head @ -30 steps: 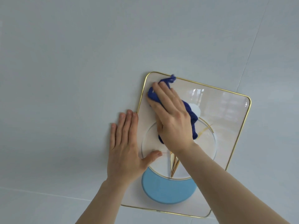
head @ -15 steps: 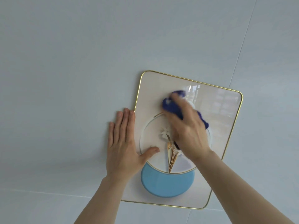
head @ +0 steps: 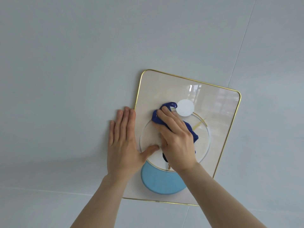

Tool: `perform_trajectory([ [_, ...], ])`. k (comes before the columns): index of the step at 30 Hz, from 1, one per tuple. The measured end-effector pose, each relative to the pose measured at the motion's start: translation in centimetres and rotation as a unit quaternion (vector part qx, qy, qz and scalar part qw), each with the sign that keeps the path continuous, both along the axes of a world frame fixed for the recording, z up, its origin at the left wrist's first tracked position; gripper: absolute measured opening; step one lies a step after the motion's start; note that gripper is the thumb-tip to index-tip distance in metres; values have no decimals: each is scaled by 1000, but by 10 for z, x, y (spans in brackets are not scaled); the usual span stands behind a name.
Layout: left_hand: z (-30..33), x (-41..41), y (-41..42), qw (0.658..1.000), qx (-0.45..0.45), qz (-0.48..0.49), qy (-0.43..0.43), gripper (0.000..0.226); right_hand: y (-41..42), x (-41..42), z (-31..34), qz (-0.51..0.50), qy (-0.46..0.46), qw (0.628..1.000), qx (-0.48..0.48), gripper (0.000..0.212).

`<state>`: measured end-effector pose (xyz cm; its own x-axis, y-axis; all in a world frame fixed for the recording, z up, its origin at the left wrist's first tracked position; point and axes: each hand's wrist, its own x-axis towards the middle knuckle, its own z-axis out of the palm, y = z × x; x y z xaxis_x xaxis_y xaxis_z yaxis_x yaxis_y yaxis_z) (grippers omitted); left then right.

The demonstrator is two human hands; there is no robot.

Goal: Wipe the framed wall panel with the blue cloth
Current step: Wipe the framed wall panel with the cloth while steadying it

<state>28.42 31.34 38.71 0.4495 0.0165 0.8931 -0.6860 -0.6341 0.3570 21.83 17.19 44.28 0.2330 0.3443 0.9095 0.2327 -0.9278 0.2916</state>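
1. The framed wall panel, glossy cream inside a thin gold rim, is hanging right of the frame's centre.
2. The right hand is pressing the bunched blue cloth flat against its middle, presumably to scrub.
3. The left hand, spread wide, is bracing the panel's left edge, likely steadying it.

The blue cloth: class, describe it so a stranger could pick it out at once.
On the pale wall hangs a gold-framed wall panel. Near its middle, the right hand presses the blue cloth flat. It is crumpled and dark navy, unlike the smooth light-blue disc below.
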Motion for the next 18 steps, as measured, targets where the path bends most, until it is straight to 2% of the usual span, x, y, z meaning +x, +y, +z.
perform_trajectory([
  [3, 2, -5, 1, 1000, -3, -9, 13, 126, 0, -12, 2, -3, 24, 1000, -19, 39],
  [7, 6, -14, 4, 999, 9, -10, 34, 127, 3, -31, 9, -26, 112, 993, -15, 53],
  [11, 13, -23, 14, 996, 31, -39, 67, 130, 12, -49, 13, -45, 173, 984, 20, 43],
  [15, 21, -36, 29, 990, 42, -88, 102, 129, 19, -72, 3, -20, 249, 963, 98, 29],
  [18, 18, -48, 41, 986, 69, -116, 101, 124, 22, -90, -6, -19, 302, 936, 182, 29],
])
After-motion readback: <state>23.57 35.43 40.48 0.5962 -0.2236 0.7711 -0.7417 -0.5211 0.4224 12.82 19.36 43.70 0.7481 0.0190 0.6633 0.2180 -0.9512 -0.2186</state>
